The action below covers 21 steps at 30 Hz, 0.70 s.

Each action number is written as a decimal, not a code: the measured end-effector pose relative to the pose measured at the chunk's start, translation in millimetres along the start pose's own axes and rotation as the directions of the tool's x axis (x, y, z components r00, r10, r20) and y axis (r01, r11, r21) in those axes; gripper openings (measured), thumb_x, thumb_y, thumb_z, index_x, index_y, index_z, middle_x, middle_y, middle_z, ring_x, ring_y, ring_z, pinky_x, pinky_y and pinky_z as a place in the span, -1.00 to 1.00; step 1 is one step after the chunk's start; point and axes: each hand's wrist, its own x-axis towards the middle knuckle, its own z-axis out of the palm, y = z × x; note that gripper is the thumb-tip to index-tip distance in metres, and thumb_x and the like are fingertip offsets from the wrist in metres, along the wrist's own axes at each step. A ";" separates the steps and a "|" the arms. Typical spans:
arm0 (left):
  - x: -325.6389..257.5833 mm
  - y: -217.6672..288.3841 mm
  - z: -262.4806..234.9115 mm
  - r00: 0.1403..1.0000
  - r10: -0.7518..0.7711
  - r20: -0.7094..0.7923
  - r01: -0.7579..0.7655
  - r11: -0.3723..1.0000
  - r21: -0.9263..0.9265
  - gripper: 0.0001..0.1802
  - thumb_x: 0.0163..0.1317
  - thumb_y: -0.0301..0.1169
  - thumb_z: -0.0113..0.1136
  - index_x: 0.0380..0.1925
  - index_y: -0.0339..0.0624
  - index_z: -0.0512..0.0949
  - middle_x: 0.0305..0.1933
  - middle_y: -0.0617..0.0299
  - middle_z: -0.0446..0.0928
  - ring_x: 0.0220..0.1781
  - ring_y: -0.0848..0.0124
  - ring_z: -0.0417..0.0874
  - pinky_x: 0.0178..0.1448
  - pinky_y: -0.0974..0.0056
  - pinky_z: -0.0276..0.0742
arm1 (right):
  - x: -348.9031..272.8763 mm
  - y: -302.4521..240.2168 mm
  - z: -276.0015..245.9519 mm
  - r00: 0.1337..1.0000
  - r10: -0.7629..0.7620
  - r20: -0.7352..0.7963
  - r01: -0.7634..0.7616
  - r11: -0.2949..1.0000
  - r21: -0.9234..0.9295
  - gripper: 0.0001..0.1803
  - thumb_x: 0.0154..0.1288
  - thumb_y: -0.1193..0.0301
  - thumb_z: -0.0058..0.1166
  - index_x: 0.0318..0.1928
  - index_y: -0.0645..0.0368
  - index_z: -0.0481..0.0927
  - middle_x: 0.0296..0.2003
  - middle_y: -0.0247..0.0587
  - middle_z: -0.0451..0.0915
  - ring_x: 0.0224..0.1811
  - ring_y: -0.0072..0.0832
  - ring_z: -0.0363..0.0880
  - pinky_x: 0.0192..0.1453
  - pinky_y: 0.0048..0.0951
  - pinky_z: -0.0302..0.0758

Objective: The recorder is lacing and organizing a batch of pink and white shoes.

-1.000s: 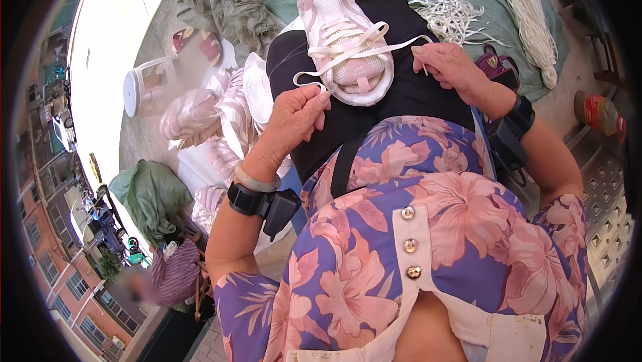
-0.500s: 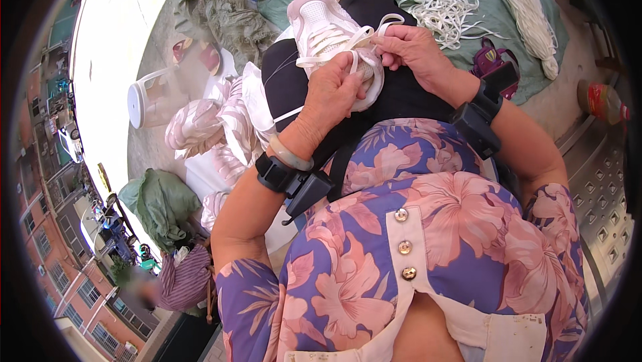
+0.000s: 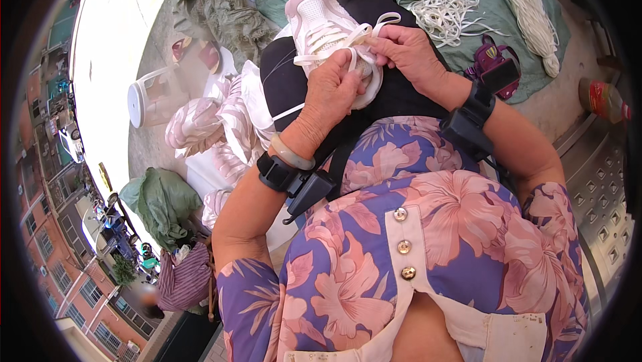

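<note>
On my lap lies a pale pink and white sneaker [image 3: 314, 17], its toe pointing away from me. White laces [image 3: 328, 37] cross its front, with loops standing out at the ankle end. My left hand [image 3: 334, 84] is closed, thumb and forefinger pinching the shoelace at the left of the opening. Close by on the right, my right hand [image 3: 408, 54] pinches the lace too, and a loop [image 3: 386, 21] rises above its fingers. The exact crossing of the lace between my fingertips is partly hidden.
More pink and white shoes [image 3: 200, 121] lie left of my leg, by a clear plastic tub [image 3: 154, 98]. Loose laces [image 3: 445, 11] and a lace bundle [image 3: 525, 14] rest on green cloth. A purple bag with a phone [image 3: 498, 75] and a bottle [image 3: 602, 100] are right. A person [image 3: 187, 278] sits lower left.
My right hand and forearm have shifted slightly left, toward the left hand. Both hands keep their pinch on the lace, and the shoe stays almost in place.
</note>
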 end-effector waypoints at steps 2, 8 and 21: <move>-0.2 0.7 0.6 1.000 0.007 -0.009 -0.007 1.000 -0.009 -0.72 0.26 -0.42 -0.02 -0.05 -0.30 0.39 -0.59 0.30 0.48 -0.77 0.67 0.30 -0.72 0.58 0.18 | -0.7 -0.3 2.1 0.987 -0.161 -0.027 0.150 0.961 -0.234 -0.84 0.15 0.37 0.10 -0.42 0.22 0.59 -0.63 -0.26 0.50 -0.61 -0.49 0.45 -0.48 -0.53 0.38; 7.1 -9.8 3.8 0.993 0.108 -0.049 -0.105 0.993 0.050 -0.76 0.26 -0.43 -0.03 -0.10 -0.27 0.41 -0.56 0.31 0.50 -0.72 0.67 0.32 -0.69 0.56 0.20 | 1.3 3.3 5.9 0.852 -0.517 0.082 0.449 0.640 -0.624 -0.82 0.10 0.34 0.12 -0.41 0.21 0.56 -0.60 -0.08 0.49 -0.59 -0.25 0.47 -0.45 -0.41 0.42; 9.2 -11.8 13.4 0.972 0.077 -0.223 -0.073 0.997 0.024 -0.73 0.20 -0.48 -0.01 -0.09 -0.31 0.43 -0.59 0.26 0.50 -0.76 0.63 0.37 -0.70 0.53 0.28 | 1.5 5.4 9.9 0.948 -0.318 -0.014 0.282 0.861 -0.422 -0.84 0.05 0.38 0.12 -0.46 0.25 0.57 -0.66 -0.22 0.49 -0.63 -0.54 0.46 -0.48 -0.50 0.40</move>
